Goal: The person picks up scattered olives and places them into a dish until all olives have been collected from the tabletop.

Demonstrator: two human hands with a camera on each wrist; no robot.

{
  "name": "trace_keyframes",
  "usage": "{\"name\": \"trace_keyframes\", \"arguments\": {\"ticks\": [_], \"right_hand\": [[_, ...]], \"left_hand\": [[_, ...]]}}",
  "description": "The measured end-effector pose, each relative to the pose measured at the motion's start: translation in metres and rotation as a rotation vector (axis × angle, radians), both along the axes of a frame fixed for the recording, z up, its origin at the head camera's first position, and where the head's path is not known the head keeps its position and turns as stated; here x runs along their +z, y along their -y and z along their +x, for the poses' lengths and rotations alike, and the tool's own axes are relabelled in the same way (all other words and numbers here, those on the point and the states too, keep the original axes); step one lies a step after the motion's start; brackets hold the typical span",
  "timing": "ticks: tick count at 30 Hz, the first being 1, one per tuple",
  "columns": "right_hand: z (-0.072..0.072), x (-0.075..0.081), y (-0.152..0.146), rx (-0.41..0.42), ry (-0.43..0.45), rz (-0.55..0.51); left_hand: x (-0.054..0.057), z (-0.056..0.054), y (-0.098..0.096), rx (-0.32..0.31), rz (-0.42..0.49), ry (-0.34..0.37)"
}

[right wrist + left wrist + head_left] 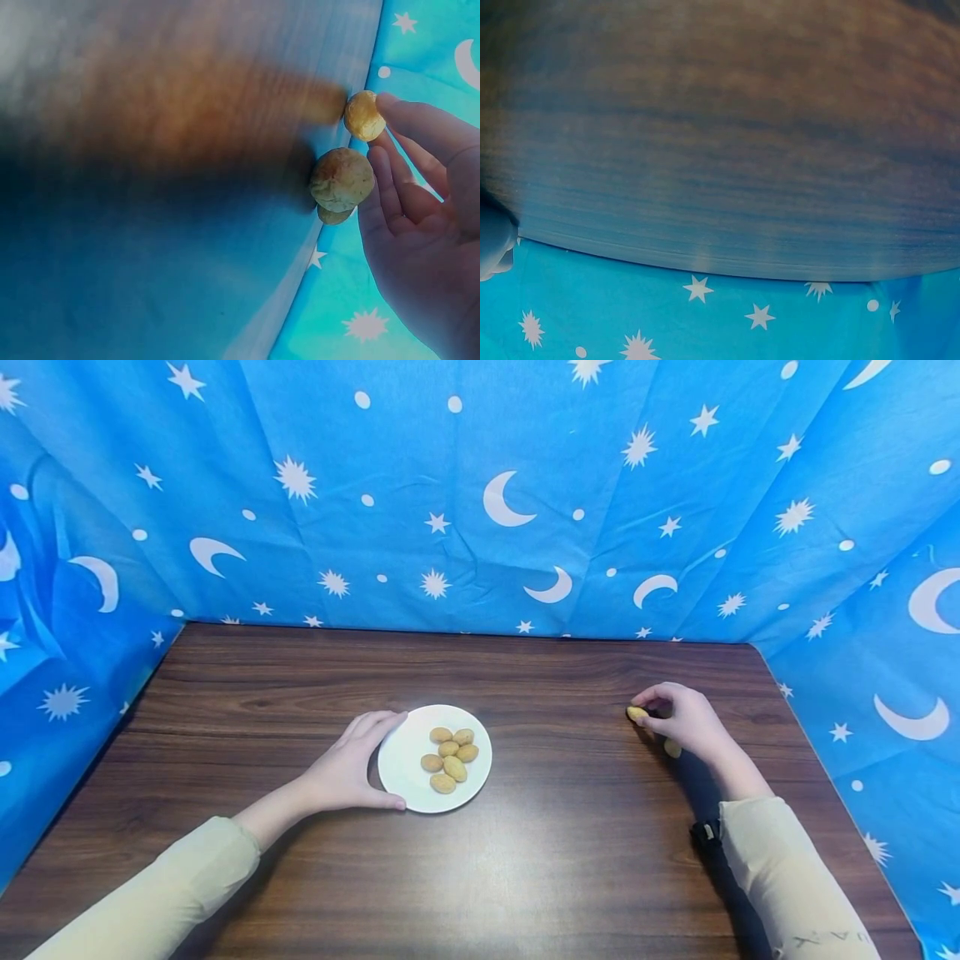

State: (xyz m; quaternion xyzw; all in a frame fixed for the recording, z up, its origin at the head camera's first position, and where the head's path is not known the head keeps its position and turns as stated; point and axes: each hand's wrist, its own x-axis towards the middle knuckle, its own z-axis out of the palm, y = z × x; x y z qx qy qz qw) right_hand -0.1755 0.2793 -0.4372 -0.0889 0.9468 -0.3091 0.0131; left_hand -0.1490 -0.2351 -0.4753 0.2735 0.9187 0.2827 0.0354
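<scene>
In the head view, a white round plate bears several small oval yellow-brown potatoes. My left hand holds the plate from its left side, thumb at the near rim and fingers at the far rim. To the right, my right hand pinches a small potato between thumb and fingertips, at or just above the table. Under that hand another potato lies on the wood. The right wrist view shows the pinched potato, a rough-skinned potato beside the fingers and one more partly hidden behind it.
A dark wood-grain table spreads beneath both hands. Blue cloth with white moons and stars hangs behind it and along both sides. A small black object shows at the right sleeve cuff. The left wrist view shows mostly tabletop.
</scene>
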Motion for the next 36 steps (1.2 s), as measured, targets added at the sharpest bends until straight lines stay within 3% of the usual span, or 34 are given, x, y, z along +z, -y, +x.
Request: {"name": "trace_keyframes", "arguments": {"ticks": [22, 36], "right_hand": [[-0.002, -0.001, 0.003, 0.019, -0.018, 0.046], [-0.005, 0.003, 0.022, 0.064, -0.05, -0.006]], "left_hand": [[-0.001, 0.0, 0.001, -0.01, 0.005, -0.002], [-0.002, -0.001, 0.001, -0.004, 0.002, 0.004]]}}
